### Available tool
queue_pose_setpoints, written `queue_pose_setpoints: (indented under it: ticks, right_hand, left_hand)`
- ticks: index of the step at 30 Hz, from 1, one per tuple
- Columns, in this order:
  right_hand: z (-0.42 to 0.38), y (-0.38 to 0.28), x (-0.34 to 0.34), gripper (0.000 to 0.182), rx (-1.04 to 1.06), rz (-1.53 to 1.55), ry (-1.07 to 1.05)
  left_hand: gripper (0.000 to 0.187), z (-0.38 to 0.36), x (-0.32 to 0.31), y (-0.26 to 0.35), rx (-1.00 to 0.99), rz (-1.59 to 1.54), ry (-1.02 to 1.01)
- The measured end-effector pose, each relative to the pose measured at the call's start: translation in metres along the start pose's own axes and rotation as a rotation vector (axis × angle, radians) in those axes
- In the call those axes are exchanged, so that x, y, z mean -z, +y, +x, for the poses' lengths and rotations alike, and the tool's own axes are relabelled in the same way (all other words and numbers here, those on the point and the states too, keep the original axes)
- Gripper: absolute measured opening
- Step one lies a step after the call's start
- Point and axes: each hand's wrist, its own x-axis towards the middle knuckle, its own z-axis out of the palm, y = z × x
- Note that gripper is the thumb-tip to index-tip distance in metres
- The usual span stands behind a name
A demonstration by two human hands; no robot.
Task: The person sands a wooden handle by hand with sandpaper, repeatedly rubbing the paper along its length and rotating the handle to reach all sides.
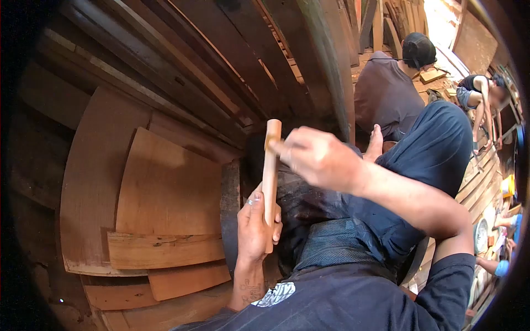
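A long, pale wooden stick (270, 176) with a rounded top stands nearly upright in front of my body. My left hand (253, 229) is closed around its lower part, thumb along the near side, with a ring on one finger. Close to the upper part of the stick is my right hand (323, 157), its fingers pinched together and slightly smeared by motion. A small brownish patch (271, 142) shows on the stick by those fingertips. Whatever the right fingers hold, if anything, is too small and blurred to name.
Flat wooden boards (171, 187) are stacked to my left, and long dark planks (221, 55) lean ahead. One person (389, 88) sits with their back to me; another (480, 96) bends over farther right. A yellow object (508, 186) and a round metal basin (481, 236) lie at far right.
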Motion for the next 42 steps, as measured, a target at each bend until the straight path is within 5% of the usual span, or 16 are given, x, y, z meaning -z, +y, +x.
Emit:
queue_pose_setpoints:
  ticks: [2,7,13,18,25,29,38,42]
  right_hand:
    - [0.001,0.002,0.004,0.035,-0.057,-0.01,-0.02]
    - [-0.017,-0.046,-0.019,0.044,0.205,0.288,-0.189]
    - [0.006,0.007,0.004,0.036,0.002,-0.081,0.016]
    - [-0.014,-0.043,-0.02,0.05,0.198,0.194,-0.113]
    - [0.006,0.013,0.006,0.027,-0.056,-0.096,0.019]
    - [-0.014,-0.031,-0.018,0.033,0.253,0.108,-0.136]
    - [0.007,0.011,0.009,0.029,-0.013,-0.198,-0.027]
    - [-0.012,-0.036,-0.015,0.049,0.198,0.212,-0.175]
  left_hand:
    - [0.052,0.0,-0.001,-0.001,-0.001,-0.017,0.002]
    - [0.051,0.001,0.009,0.0,-0.114,-0.091,-0.01]
    - [0.043,-0.002,0.0,0.001,0.016,-0.019,0.007]
    - [0.043,-0.001,0.013,-0.006,-0.015,-0.099,0.039]
    - [0.047,-0.004,-0.001,0.0,0.042,0.053,-0.003]
    - [0.05,0.001,0.016,-0.01,0.011,-0.028,0.037]
    - [0.048,-0.002,-0.001,0.003,0.053,-0.006,0.0]
    - [0.048,0.002,0.012,-0.006,0.012,-0.067,0.011]
